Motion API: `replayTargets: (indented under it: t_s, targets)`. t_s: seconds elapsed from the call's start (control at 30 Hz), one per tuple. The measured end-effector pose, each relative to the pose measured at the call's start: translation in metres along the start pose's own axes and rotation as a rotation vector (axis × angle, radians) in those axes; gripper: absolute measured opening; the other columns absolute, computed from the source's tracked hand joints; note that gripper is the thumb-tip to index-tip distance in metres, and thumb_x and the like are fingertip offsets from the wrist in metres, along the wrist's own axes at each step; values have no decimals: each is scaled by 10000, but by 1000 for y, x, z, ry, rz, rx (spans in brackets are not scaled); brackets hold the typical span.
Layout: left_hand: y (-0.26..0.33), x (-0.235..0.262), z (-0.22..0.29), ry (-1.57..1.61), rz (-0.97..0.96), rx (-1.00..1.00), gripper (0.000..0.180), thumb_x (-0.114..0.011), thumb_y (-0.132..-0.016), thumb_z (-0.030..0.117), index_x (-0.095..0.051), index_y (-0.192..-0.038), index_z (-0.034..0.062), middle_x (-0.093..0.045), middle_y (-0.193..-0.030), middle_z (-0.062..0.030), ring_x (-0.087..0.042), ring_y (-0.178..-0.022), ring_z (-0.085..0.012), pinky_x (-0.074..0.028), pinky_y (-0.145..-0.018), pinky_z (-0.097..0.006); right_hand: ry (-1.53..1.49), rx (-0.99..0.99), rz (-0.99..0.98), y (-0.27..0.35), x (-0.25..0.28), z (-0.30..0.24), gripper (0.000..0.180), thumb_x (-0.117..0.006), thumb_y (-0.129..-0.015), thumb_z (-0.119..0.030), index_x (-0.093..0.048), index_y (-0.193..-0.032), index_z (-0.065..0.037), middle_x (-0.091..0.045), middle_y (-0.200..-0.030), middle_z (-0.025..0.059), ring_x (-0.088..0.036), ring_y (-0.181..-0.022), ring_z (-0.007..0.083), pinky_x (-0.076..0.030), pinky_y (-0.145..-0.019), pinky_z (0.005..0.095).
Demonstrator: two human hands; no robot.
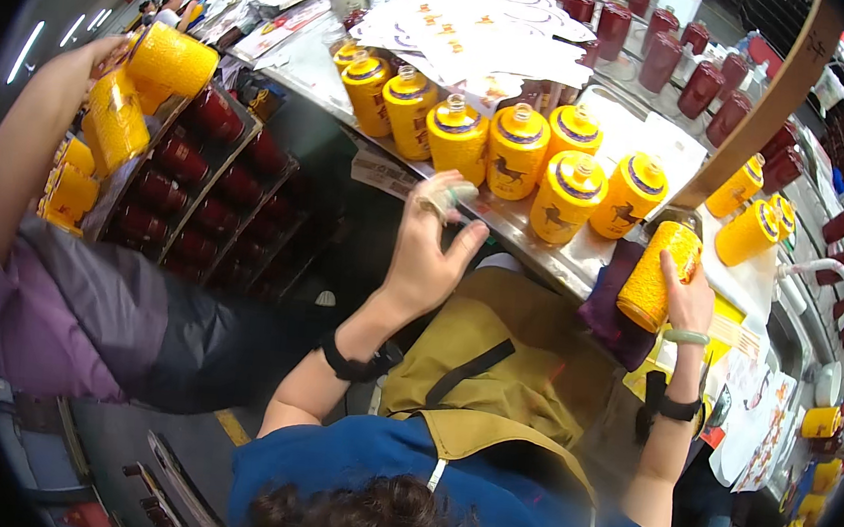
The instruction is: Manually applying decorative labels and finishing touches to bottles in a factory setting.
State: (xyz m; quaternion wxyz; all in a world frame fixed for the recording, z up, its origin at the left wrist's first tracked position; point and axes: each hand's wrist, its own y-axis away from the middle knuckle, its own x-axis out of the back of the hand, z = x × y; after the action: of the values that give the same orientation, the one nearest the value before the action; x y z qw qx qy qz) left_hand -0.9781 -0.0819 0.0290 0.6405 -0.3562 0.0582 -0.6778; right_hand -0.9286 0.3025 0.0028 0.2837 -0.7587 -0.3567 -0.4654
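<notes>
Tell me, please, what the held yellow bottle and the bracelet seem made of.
The held bottle: perhaps glossy ceramic or coated glass; highlights glint off its bumpy surface. The bracelet: perhaps polished stone or plastic, being smooth and pale green.

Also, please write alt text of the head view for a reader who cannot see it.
A person's right hand holds a tilted yellow bottle at the edge of a metal bench, while the open left hand hovers near other yellow bottles standing there. At left, a co-worker's arm is raised beside dark red bottles in rows.

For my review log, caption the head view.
Right hand holds a yellow bottle near the table; left hand hovers open.
</notes>
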Motion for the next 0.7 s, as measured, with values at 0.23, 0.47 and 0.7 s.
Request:
replayTargets:
  t_s: [0.23, 0.47, 0.7]
  targets:
    - [-121, 117, -95, -345, 354, 102, 453, -779, -847, 204, -588, -1167, -54, -618, -1132, -238, -656, -978, -337, -543, -847, -386, -358, 484, 210, 15, 69, -73, 514, -734, -901, -240, -590, -1332, -1, -683, -1152, 211, -666, -1011, 306, -508, -898, 403]
    - [-256, 167, -172, -618, -207, 186, 624, -830, -764, 315, -566, -1190, -57, -642, -1180, -253, -619, -1146, -325, -487, -968, -393, -350, 726, -110, -14, 65, -165, 390, -751, -841, -138, -651, -1197, -15, -653, -1061, 176, -633, -1004, 348, -498, -876, 411]
    - [-295, 180, -206, -434, -506, 461, 813, -857, -706, 217, -487, -1388, -27, -606, -1331, -197, -558, -1269, -269, -410, -1088, -359, -297, 823, -327, -31, 61, -246, 367, -737, -857, -198, -649, -1170, -27, -642, -1099, 155, -633, -1016, 356, -509, -879, 421]
